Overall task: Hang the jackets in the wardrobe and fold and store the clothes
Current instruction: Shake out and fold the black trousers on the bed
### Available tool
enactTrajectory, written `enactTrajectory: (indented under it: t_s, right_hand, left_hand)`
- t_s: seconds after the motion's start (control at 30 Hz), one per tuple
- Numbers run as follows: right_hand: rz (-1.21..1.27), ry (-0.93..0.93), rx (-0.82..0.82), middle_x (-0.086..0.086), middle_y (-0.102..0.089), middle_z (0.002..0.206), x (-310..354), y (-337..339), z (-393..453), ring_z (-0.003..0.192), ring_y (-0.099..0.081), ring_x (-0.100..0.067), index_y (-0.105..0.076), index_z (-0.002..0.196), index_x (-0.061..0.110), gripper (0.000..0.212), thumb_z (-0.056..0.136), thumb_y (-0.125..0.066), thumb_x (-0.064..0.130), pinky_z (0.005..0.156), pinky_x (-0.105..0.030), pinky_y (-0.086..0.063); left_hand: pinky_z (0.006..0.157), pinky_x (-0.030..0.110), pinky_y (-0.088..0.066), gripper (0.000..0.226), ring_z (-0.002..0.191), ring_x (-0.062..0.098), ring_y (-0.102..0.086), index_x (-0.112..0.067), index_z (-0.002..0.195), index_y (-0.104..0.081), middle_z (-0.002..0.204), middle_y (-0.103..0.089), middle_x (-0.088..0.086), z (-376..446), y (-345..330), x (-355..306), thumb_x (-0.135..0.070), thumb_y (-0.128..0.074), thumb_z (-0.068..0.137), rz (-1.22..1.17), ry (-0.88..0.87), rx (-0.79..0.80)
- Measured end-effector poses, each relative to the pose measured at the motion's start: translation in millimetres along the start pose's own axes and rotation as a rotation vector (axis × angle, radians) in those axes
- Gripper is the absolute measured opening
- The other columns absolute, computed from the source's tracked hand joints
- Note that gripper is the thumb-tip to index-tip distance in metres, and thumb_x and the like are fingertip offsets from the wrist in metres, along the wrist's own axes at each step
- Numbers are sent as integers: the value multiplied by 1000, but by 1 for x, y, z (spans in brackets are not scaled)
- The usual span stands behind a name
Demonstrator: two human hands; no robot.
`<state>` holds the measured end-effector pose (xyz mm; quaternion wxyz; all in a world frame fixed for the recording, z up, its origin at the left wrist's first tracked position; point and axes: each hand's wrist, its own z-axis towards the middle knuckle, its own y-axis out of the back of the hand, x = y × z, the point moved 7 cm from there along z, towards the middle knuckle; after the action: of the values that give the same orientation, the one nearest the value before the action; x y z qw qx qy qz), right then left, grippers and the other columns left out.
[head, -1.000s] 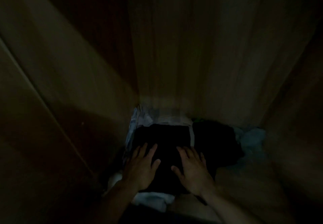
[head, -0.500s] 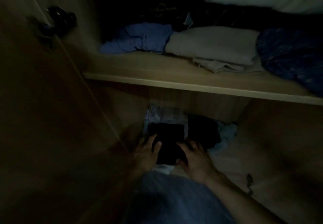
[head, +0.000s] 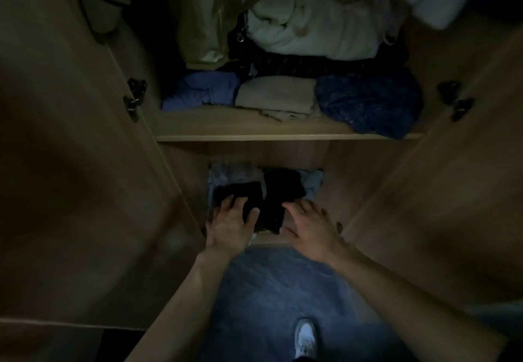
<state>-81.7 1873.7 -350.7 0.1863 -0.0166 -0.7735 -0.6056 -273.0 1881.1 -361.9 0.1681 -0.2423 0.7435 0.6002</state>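
A folded black garment [head: 254,194] lies on the wardrobe's bottom shelf [head: 268,239], on top of pale blue clothes [head: 312,182]. My left hand [head: 230,223] rests flat on the garment's near left part, fingers spread. My right hand [head: 310,224] hovers just right of it with straight, relaxed fingers and holds nothing. A second dark folded piece [head: 283,183] sits behind, toward the back of the shelf.
The upper shelf [head: 254,136] carries a blue bundle [head: 202,90], a folded beige garment [head: 278,97] and a dark blue patterned one [head: 368,101]. Hanging jackets [head: 305,22] fill the space above. Open doors [head: 70,163] flank both sides. My shoe [head: 305,339] stands on blue floor.
The view has pulled back and up from the bottom shelf, revealing the upper shelf and hanging clothes. My right hand has lifted off the black garment to its right; the left stays on it.
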Motion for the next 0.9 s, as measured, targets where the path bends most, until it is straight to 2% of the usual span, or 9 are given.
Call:
enactTrajectory:
  t_s: [0.13,0.2,0.33,0.43,0.53,0.67,0.8,0.9]
  right_hand:
    - [18,-120,-97,-5,-33,153,-2,22,-50,137,-36,-23,-26,150,28,68,91,-37,59,109,-50,-32]
    - [21,-182,-152,-3,-36,152,-8,31,-78,135,-37,-22,-27,151,26,67,94,-41,57,108,-46,-34]
    - [7,-266,-211,0,-39,149,-30,50,-139,134,-37,-21,-27,150,25,72,88,-30,62,106,-46,-37]
    - [6,-313,-296,1,-38,148,-47,67,-187,133,-38,-21,-28,148,26,59,97,-45,49,106,-42,-34]
    - [27,-392,-366,2,-37,148,-65,81,-242,134,-36,-21,-30,148,25,57,98,-46,47,108,-42,-33]
    - [38,-481,-451,3,-38,147,-98,85,-325,135,-37,-23,-32,146,26,58,96,-47,52,106,-43,-34]
    - [84,-532,-498,3,-41,146,-136,77,-420,134,-37,-21,-36,143,26,56,94,-51,51,105,-45,-38]
    - [120,-613,-531,0,-42,146,-165,66,-498,134,-39,-23,-39,142,25,60,91,-47,56,105,-46,-40]
  left_hand:
    - [113,56,-29,54,141,32,-31,-34,147,-37,159,-29,1,-20,6,-36,-58,-35,99,92,-167,-4]
    - [114,56,-27,55,140,32,-31,-34,147,-37,159,-29,0,-32,2,-60,-59,-33,99,108,-245,25]
    - [118,58,-16,58,144,30,-26,-37,148,-34,161,-24,-2,-74,-18,-113,-64,-29,98,143,-378,103]
    - [119,59,-11,61,144,28,-24,-36,151,-30,162,-21,-4,-112,-44,-152,-66,-26,98,168,-493,169]
    - [120,58,-10,60,143,26,-26,-34,149,-32,160,-25,-5,-152,-70,-188,-65,-26,98,182,-596,199]
    - [118,52,-10,63,142,23,-28,-31,150,-33,159,-26,-4,-210,-102,-233,-67,-27,97,188,-699,216]
    - [113,34,-15,61,142,19,-28,-32,150,-33,159,-27,-6,-284,-138,-278,-64,-33,98,169,-793,218]
    - [115,34,-20,70,143,20,-30,-31,147,-39,158,-32,-4,-342,-175,-302,-73,-30,92,152,-838,274]
